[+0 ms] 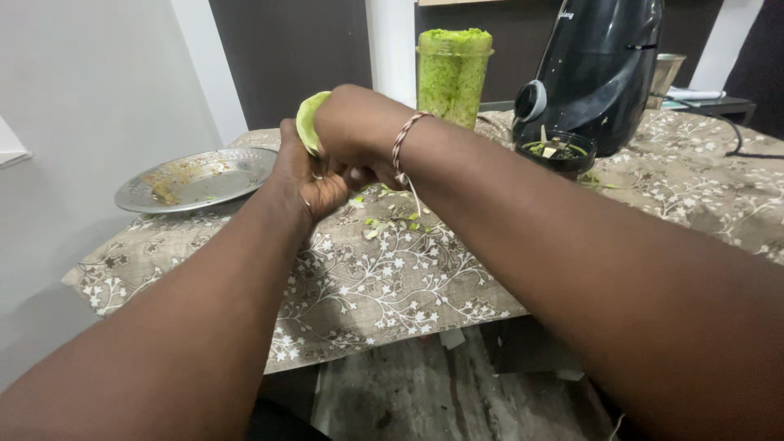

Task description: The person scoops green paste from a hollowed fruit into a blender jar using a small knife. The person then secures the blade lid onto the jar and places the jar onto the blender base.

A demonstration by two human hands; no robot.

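Head view: pale-green curved piece (308,121), both hands gripping.

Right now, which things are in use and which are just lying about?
In use: left hand, right hand, pale green piece held between them.
Lying about: jar of green paste, steel plate, black mixer base, green scraps.

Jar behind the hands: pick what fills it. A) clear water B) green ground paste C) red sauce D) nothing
B: the clear jar behind the left hand and right hand is packed to its brim with green ground paste, beside the black mixer.
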